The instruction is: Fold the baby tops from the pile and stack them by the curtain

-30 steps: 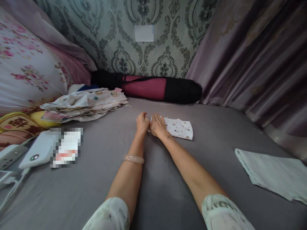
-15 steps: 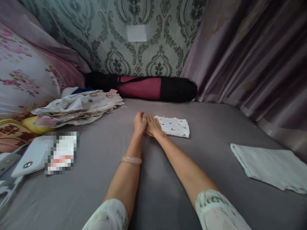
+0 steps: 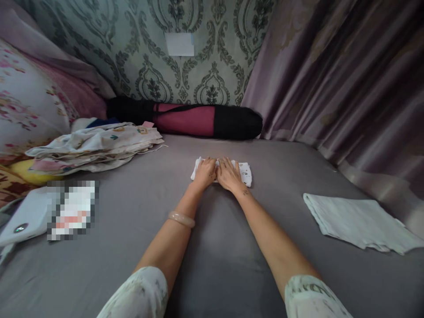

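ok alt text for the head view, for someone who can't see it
A person's left hand and right hand rest side by side on a printed white cloth on a gray sheet. A pale green cloth lies to the right, a fabric pile to the left, a long bag behind.

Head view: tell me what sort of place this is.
Most likely a bedroom, seen over a bed: a wide gray sheet spreads under the hands, what looks like a plump floral pillow sits at the far left, and a long mauve curtain hangs on the right.
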`<move>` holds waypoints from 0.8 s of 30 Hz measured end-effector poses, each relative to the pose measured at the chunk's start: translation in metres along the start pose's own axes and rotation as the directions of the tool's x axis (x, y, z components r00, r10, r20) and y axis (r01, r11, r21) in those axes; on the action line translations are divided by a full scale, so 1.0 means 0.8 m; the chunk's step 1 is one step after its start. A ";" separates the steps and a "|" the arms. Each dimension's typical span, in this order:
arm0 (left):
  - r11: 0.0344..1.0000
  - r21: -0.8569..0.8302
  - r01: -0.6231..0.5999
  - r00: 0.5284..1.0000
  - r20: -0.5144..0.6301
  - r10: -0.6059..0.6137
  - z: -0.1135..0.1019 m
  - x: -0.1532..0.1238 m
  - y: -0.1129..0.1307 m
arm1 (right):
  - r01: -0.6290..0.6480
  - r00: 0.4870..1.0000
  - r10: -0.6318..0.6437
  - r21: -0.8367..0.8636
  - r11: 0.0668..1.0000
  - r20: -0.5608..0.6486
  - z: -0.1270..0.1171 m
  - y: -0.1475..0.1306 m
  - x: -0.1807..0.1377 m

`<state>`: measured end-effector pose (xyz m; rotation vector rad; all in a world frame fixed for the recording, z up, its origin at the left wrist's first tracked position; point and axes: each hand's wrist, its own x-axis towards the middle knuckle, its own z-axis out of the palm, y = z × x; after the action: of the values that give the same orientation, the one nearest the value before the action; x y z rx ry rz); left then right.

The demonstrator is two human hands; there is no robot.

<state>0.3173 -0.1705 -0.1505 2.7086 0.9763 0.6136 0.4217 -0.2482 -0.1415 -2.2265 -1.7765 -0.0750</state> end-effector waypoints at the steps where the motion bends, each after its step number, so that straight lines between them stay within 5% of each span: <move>1: 1.000 0.029 0.006 1.000 0.016 -0.007 0.002 -0.002 -0.001 | 0.005 1.000 -0.005 -0.003 1.000 -0.004 0.002 0.002 -0.001; 12: 0.988 0.134 0.078 0.980 0.173 -0.100 0.003 -0.009 -0.001 | 0.011 1.000 -0.011 0.011 1.000 0.003 0.021 0.008 -0.004; 24: 0.983 0.155 0.101 0.993 0.052 -0.110 -0.004 -0.005 0.003 | -0.088 0.996 0.088 -0.010 0.996 0.001 0.000 0.026 -0.005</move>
<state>0.3144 -0.1751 -0.1480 2.7652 1.1873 0.4525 0.4410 -0.2558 -0.1463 -2.3084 -1.6797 -0.0634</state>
